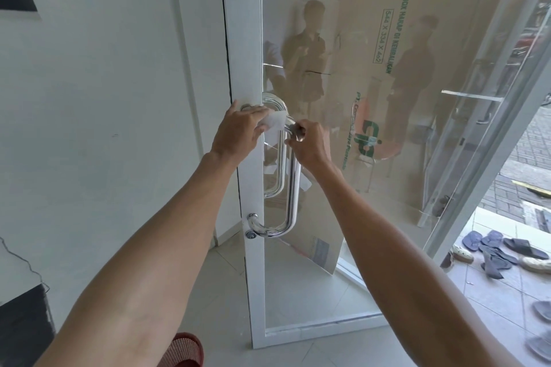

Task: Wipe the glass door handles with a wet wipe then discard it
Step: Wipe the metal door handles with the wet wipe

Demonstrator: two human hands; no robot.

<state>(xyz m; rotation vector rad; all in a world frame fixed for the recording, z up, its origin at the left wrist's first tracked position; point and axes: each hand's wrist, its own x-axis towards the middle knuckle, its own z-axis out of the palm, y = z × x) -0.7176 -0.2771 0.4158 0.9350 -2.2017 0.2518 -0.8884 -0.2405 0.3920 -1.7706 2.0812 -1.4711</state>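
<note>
A polished steel D-shaped handle (293, 188) is fixed to the white frame (249, 39) of an open glass door. A second handle (280, 164) shows behind the glass on the other side. My left hand (238, 131) presses a white wet wipe (275, 121) against the upper bend of the near handle. My right hand (310, 143) grips the same handle's upper bend just right of the wipe. A round lock cylinder (251, 235) sits below the handle's lower mount.
A white wall (119, 98) lies to the left of the door edge. Cardboard boxes (387, 68) stand behind the glass. Several sandals (501, 250) lie on the tiled floor at right. A red slipper (186, 348) is at the bottom. Reflections of people show in the glass.
</note>
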